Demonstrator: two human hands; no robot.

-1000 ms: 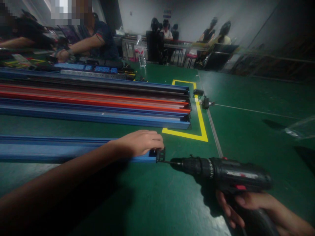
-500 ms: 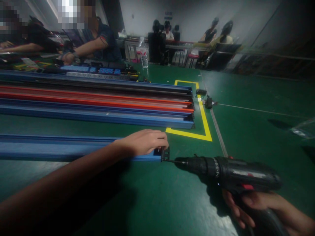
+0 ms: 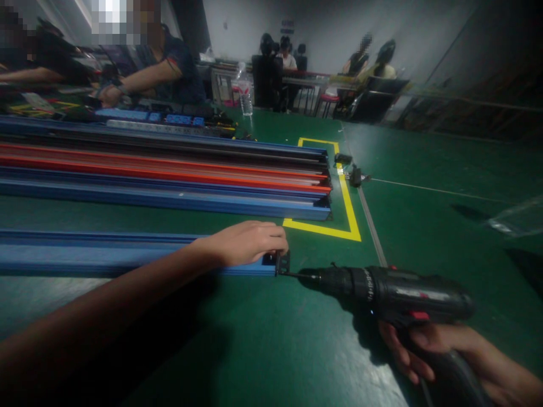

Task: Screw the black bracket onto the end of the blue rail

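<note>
A long blue metal profile point(image 3: 127, 257) lies across the green table, a small black end bracket point(image 3: 283, 262) at its right end. Over that end my left hand point(image 3: 250, 243) is closed, its fingers bent down onto the bracket and the profile's edge; the fingertips are partly hidden. My right hand point(image 3: 424, 345) is wrapped round the grip of a black cordless drill point(image 3: 407, 294) with red details. The drill lies level, pointing left, and the tip of its long thin bit point(image 3: 299, 276) meets the lower corner of the bracket.
Several blue, black and red profiles point(image 3: 169, 164) lie side by side behind. Yellow tape point(image 3: 352, 209) marks the table near their ends, beside small black parts point(image 3: 356, 175). A water bottle point(image 3: 245, 93) stands farther back. Co-workers sit across the table and at the back.
The whole view has shifted slightly, so everything sits a little farther left. Both hands keep their hold, and the bit stays at the bracket's corner.
</note>
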